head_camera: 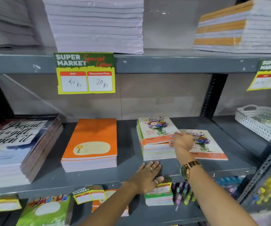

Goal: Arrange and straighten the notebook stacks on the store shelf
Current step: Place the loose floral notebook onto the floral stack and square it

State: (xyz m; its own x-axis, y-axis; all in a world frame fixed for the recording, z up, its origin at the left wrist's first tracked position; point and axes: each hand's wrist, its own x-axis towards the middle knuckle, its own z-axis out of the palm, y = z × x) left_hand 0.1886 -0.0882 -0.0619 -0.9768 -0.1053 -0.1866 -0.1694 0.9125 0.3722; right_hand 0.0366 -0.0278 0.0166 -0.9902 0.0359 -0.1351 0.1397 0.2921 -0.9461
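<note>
fingers [172, 143] of the right hand [182, 141] pinch the top floral notebook [156, 129] on its stack [157, 152]; left hand [147, 176] lies flat and open on the shelf [131, 144] at 6 o'clock of it; another floral notebook [210, 144] lies at 3 o'clock

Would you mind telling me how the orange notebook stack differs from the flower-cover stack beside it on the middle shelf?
The orange notebook stack has plain orange covers with a cream label; the flower-cover stack shows a bouquet in a vase. The orange stack sits squarely with no hand on it; the flower-cover stack has uneven edges, and the right hand rests against its right side. Both lie flat on the grey shelf.
</note>
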